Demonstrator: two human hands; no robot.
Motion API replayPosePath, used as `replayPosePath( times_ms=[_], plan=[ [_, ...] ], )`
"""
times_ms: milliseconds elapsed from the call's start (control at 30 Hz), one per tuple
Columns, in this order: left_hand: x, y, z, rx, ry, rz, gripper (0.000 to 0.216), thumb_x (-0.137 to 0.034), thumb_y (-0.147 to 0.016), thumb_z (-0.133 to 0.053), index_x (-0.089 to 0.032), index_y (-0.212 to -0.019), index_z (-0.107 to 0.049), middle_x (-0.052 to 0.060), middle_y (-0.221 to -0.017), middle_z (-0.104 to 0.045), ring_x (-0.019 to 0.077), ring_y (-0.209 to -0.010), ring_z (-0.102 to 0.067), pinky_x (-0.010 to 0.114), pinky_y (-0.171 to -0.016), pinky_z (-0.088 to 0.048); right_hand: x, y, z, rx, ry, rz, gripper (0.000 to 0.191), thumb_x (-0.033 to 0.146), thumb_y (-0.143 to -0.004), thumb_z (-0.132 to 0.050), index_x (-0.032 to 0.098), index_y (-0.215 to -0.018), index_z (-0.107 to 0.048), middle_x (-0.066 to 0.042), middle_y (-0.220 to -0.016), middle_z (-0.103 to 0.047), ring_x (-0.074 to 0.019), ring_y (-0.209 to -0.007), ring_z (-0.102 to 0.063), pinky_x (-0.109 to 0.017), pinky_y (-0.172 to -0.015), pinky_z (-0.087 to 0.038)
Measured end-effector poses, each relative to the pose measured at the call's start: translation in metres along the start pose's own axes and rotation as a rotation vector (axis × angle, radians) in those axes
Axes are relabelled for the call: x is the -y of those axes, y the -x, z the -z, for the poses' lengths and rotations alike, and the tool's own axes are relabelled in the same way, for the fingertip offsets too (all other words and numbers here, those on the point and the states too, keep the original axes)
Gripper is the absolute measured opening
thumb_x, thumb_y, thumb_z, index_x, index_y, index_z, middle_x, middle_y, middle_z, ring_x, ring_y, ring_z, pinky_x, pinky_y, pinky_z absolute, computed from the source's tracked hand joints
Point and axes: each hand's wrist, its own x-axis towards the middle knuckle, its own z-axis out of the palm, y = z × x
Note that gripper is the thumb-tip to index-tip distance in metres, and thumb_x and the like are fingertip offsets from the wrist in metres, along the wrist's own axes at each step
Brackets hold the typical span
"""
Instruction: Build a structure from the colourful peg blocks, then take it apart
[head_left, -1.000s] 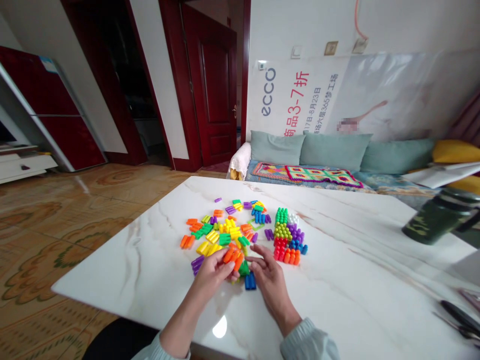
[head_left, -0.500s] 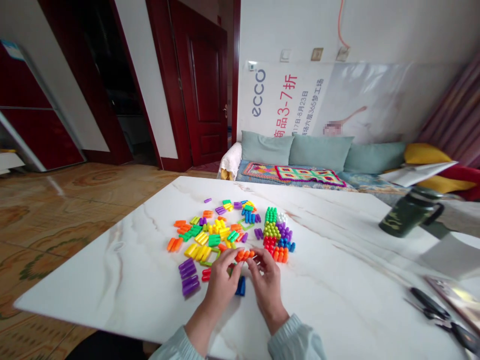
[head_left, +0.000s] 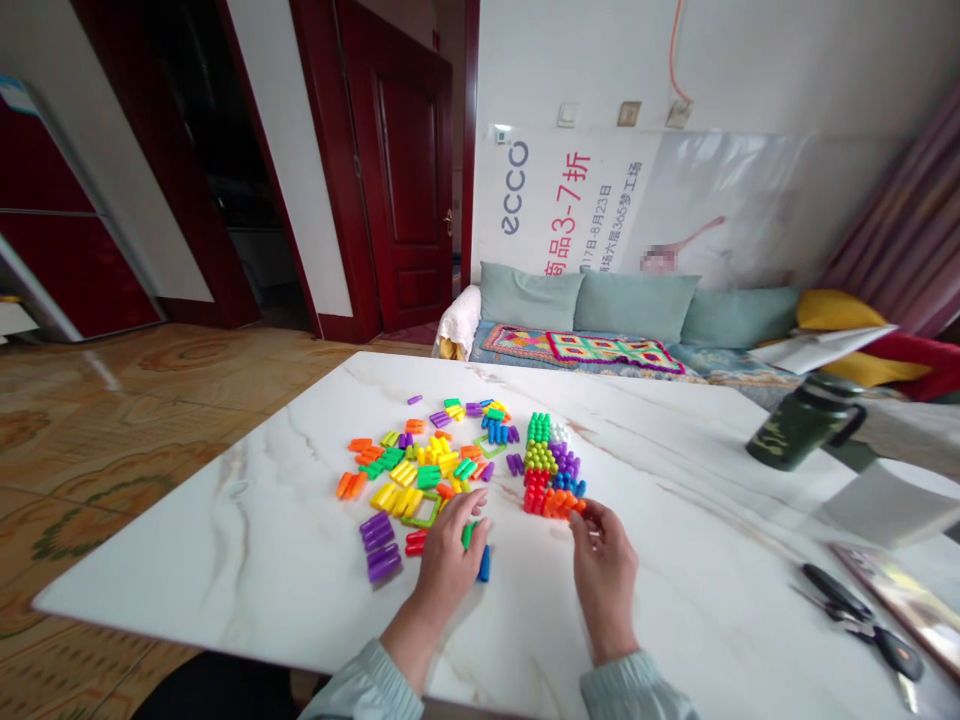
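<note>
My right hand pinches an orange piece of rounded plastic pegs at the near right end of a standing block of peg pieces. That block has green pegs, olive-green pegs, purple pegs and red pegs, with white and blue ones beside them. My left hand is open above the table, its fingers loosely curved and apart. Close by it are a green piece, a blue piece and a red piece, partly covered by the hand.
Loose yellow pieces, purple pieces and orange pieces lie scattered on the white marbled table. A dark green flask, scissors and a flat rectangular object are on the right. A sofa stands beyond.
My right hand has moved right, carrying the orange piece from between both hands to the standing block. My left hand has let go of it and opened.
</note>
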Motion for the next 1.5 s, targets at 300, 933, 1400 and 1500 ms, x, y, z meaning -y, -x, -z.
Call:
replayPosePath(
  times_ms=[300, 933, 1400, 1500],
  plan=[
    [-0.001, -0.001, 0.001, -0.003, 0.011, -0.004, 0.028, -0.024, -0.094, -0.049, -0.021, -0.118, -0.063, 0.009, -0.104, -0.070, 0.0202, -0.093, -0.067, 0.037, -0.086, -0.056, -0.023, -0.007, 0.002, 0.092, 0.258, 0.044, 0.033, 0.040, -0.079, -0.047, 0.017, -0.091, -0.066, -0.014, -0.090, -0.072, -0.0255, -0.076, -0.067, -0.038, -0.071, -0.051],
    [-0.003, -0.001, 0.000, 0.007, -0.018, -0.008, 0.025, -0.020, -0.095, -0.048, -0.021, -0.113, -0.066, 0.008, -0.103, -0.072, 0.0211, -0.099, -0.067, 0.037, -0.089, -0.055, 0.018, 0.007, -0.027, 0.119, 0.082, 0.237, 0.026, 0.042, -0.092, -0.052, 0.019, -0.095, -0.063, -0.006, -0.089, -0.066, -0.0150, -0.063, -0.059, -0.028, -0.059, -0.047],
    [-0.003, -0.001, -0.001, 0.010, -0.055, -0.010, 0.024, -0.012, -0.092, -0.049, -0.020, -0.099, -0.070, 0.007, -0.098, -0.073, 0.0216, -0.096, -0.066, 0.037, -0.088, -0.054, 0.016, 0.016, -0.075, 0.556, 0.149, 0.154, 0.026, 0.030, -0.085, -0.046, 0.019, -0.084, -0.070, -0.004, -0.078, -0.072, -0.0187, -0.070, -0.066, -0.026, -0.063, -0.045],
    [-0.001, -0.001, -0.001, 0.003, -0.055, -0.017, 0.025, -0.011, -0.092, -0.048, -0.020, -0.099, -0.071, 0.007, -0.097, -0.073, 0.0212, -0.094, -0.066, 0.037, -0.087, -0.054, 0.018, 0.016, -0.075, 0.561, 0.156, 0.150, 0.025, 0.029, -0.083, -0.047, 0.019, -0.083, -0.071, -0.004, -0.078, -0.073, -0.0182, -0.071, -0.066, -0.025, -0.064, -0.044]
  ],
)
